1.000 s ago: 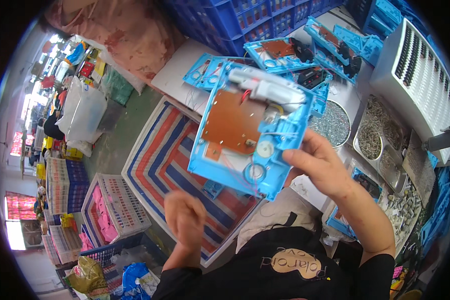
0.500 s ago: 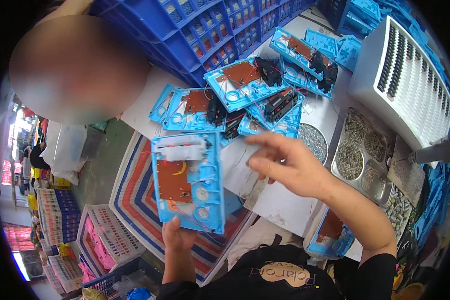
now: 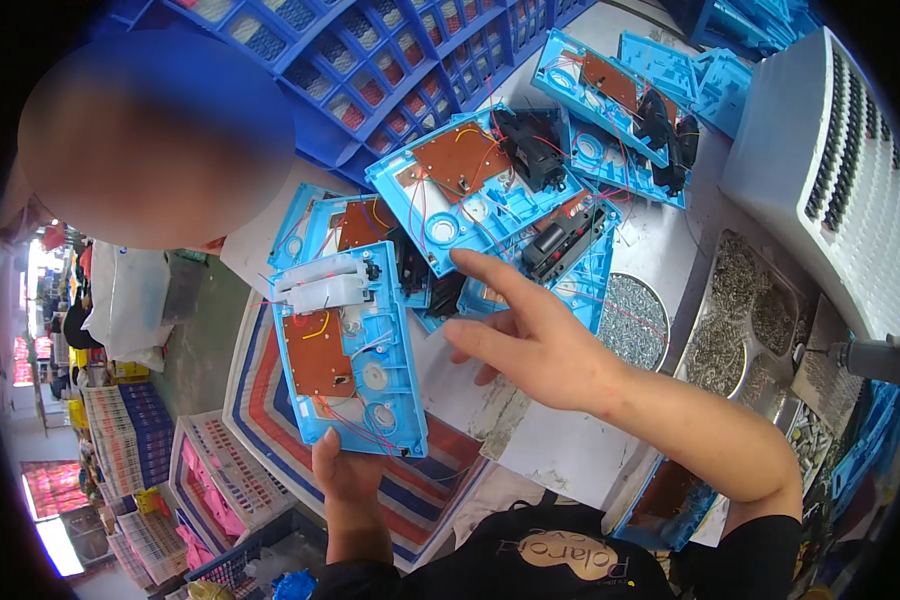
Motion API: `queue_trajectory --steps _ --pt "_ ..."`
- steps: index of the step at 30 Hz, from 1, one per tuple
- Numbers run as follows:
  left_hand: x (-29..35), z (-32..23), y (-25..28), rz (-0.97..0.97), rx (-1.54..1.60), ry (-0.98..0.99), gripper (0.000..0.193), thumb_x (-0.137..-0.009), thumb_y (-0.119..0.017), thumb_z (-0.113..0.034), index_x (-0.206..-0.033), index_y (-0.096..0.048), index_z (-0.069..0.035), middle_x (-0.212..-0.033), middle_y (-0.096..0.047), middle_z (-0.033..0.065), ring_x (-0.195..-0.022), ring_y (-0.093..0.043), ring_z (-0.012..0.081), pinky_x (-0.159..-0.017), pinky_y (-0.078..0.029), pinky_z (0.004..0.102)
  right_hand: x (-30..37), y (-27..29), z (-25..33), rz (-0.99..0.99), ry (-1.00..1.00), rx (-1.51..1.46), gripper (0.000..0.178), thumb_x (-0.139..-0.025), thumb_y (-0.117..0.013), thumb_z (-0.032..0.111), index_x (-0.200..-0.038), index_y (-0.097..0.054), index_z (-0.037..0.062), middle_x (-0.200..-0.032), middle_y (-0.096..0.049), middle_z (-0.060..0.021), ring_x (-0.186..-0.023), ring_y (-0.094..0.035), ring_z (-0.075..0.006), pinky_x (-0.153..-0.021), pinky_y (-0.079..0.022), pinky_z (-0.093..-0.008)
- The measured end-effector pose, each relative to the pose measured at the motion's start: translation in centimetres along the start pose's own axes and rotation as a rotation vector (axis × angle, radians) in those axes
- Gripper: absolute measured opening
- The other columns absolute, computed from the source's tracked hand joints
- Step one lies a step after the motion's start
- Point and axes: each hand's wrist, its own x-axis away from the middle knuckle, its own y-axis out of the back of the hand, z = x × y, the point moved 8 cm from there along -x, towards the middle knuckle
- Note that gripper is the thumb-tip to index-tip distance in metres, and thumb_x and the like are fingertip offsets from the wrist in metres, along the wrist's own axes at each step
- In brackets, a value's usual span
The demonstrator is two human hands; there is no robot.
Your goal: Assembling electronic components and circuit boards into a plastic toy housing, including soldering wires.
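Observation:
My left hand [image 3: 347,472] grips the lower edge of a light-blue plastic casing [image 3: 395,350], thumb on the front and the other fingers hidden behind. This casing carries a brown circuit board [image 3: 315,362], a white translucent block along its far end, two round fittings and thin red, white and yellow wires. My right hand [image 3: 540,345] is empty, thumb and index finger spread. Its index fingertip overlaps the near corner of another blue casing [image 3: 490,212] in the pile; whether they touch I cannot tell. That casing has a brown board and a black part.
More wired casings [image 3: 610,90] lie piled behind. Blue crates [image 3: 370,60] stand at the back, a white dotted box [image 3: 820,180] at right. Small metal parts fill a round dish [image 3: 630,320] and a metal tray [image 3: 720,310]. Another casing [image 3: 660,500] sits under my right forearm.
The held casing has shifted slightly left and tilted. My right hand has moved a little left and down, its index finger now stretched toward the pile. The whole view has shifted too.

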Motion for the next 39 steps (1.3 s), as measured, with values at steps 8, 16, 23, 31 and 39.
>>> queue_trajectory --steps 8,16,23,31,39 --pt "-1.5 1.2 0.4 0.0 0.026 -0.004 0.08 -0.092 -0.064 -0.027 -0.156 -0.024 0.0 -0.151 -0.045 0.0212 -0.135 -0.053 0.0386 -0.108 -0.05 0.0545 0.8 0.8 0.4 0.018 0.087 0.193 0.073 -0.094 -0.069 0.024 -0.15 -0.035 -0.0075 -0.137 -0.051 -0.03 -0.086 -0.071 -0.0263 -0.077 -0.057 -0.0364" --pt "-1.8 1.7 0.6 -0.01 0.021 0.016 0.077 -0.093 -0.064 -0.027 -0.155 -0.027 0.0 -0.15 -0.047 0.0205 -0.133 -0.055 0.0371 -0.109 -0.049 0.0531 0.8 0.4 1.0 0.067 0.106 0.354 0.075 -0.094 -0.068 0.022 -0.151 -0.031 -0.0078 -0.147 -0.042 -0.0337 -0.09 -0.073 -0.0308 -0.083 -0.058 -0.0382" --pt "-2.0 2.0 0.7 0.021 0.063 0.041 0.075 -0.093 -0.063 -0.026 -0.155 -0.029 -0.001 -0.15 -0.047 0.0208 -0.134 -0.054 0.0369 -0.109 -0.049 0.0527 0.6 0.2 1.0 0.081 0.128 0.381 0.075 -0.094 -0.068 0.024 -0.152 -0.03 -0.0073 -0.147 -0.04 -0.0355 -0.09 -0.073 -0.0306 -0.086 -0.057 -0.0392" --pt "-2.2 2.2 0.9 -0.028 0.014 0.056 0.083 -0.091 -0.067 -0.028 -0.156 -0.024 0.0 -0.152 -0.044 0.0191 -0.134 -0.054 0.0337 -0.106 -0.051 0.0492 0.6 0.1 1.0 0.08 0.124 0.392 0.075 -0.093 -0.068 0.023 -0.151 -0.032 -0.0082 -0.144 -0.042 -0.0345 -0.089 -0.073 -0.0307 -0.086 -0.057 -0.0399" --pt "-2.2 2.5 1.5 -0.051 0.024 0.077 0.084 -0.09 -0.07 -0.027 -0.155 -0.025 0.001 -0.151 -0.045 0.0193 -0.134 -0.053 0.0338 -0.106 -0.051 0.0486 0.5 0.2 0.9 0.07 0.135 0.398 0.073 -0.093 -0.068 0.023 -0.149 -0.033 -0.0093 -0.14 -0.045 -0.0338 -0.089 -0.073 -0.0323 -0.088 -0.055 -0.0421"
